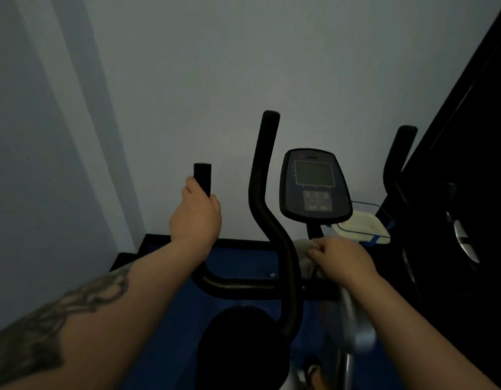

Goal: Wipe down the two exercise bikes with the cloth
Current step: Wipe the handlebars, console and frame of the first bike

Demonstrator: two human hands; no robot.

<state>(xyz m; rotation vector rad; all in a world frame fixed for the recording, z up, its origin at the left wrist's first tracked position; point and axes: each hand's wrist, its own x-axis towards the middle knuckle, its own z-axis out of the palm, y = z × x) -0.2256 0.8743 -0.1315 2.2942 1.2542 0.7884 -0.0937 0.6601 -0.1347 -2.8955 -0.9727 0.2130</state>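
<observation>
Dim blue flooring (238, 263) is showing below; left hand (197, 218) is clutching the handlebar (203, 178), right hand (342, 257) is pressing the cloth (303, 249) near the stem, which could slip off.

Pale wall (243, 66), blue floor (238, 263)

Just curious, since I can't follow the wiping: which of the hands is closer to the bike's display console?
The right hand. It holds the cloth on the post just below the console. The left hand grips a handlebar end off to the console's left.
</observation>
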